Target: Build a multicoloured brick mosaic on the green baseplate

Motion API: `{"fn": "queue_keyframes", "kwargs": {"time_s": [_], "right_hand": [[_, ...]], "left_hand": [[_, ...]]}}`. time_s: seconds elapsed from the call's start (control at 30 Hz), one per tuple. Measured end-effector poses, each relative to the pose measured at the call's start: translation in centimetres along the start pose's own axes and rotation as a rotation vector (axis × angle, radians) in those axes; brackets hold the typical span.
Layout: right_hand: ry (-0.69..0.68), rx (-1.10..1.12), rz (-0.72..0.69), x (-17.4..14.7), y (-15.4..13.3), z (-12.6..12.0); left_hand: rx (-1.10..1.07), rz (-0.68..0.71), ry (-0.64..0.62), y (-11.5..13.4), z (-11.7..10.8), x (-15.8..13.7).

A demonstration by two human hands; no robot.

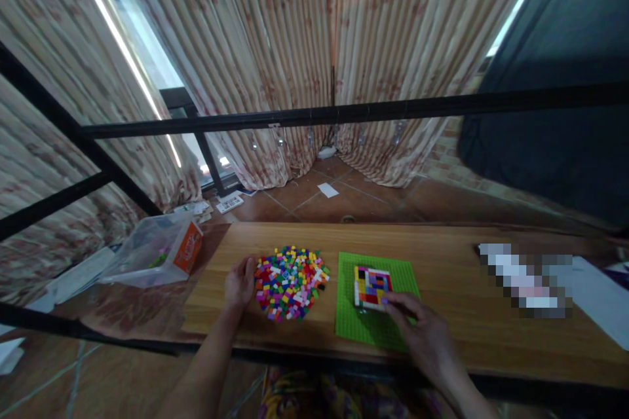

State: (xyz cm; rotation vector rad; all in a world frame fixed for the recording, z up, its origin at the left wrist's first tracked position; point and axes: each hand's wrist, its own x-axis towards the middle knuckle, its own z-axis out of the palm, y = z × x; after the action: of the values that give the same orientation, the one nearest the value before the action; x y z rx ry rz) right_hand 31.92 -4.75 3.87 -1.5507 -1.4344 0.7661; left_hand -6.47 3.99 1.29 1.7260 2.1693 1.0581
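Note:
My right hand (pixel 427 330) pinches a small purple brick (pixel 384 301) between thumb and fingertips, at the near right corner of a brick build. This squarish build (pixel 373 288) has pale outer edges and red, yellow, blue and black bricks inside. It sits on a green baseplate (pixel 346 314). Further left lies a loose pile of small mixed-colour bricks (pixel 292 285). My left hand (pixel 240 283) rests against the pile's left edge with its fingers curled together. What those fingers hold, if anything, is hidden.
All this is on a wooden table (pixel 442 255). A clear plastic tub (pixel 147 258) with an orange label stands left of it. A blurred-out object (pixel 521 278) and a white sheet (pixel 597 298) lie at the right. A black metal bar (pixel 354 112) crosses beyond the table, before curtains (pixel 289 33).

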Motion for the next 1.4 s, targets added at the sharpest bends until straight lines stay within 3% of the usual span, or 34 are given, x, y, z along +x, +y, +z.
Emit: {"fn": "queue_keyframes", "kwargs": {"time_s": [0.23, 0.6, 0.87, 1.4], "right_hand": [[-0.013, -0.099, -0.16, 3.3, -1.7, 1.0], [0.014, -0.407, -0.371, 4.8, -1.0, 3.1], [-0.008, -0.471, -0.42, 5.1, -1.2, 3.3], [0.187, -0.428, -0.406, 4.0, 0.0, 4.4]], "left_hand": [[0.073, -0.054, -0.016, 0.1, 0.1, 0.2], [0.079, -0.027, 0.006, -0.2, 0.2, 0.4], [0.069, -0.037, 0.005, 0.2, 0.1, 0.3], [0.063, -0.048, 0.002, 0.3, 0.1, 0.2]]}}
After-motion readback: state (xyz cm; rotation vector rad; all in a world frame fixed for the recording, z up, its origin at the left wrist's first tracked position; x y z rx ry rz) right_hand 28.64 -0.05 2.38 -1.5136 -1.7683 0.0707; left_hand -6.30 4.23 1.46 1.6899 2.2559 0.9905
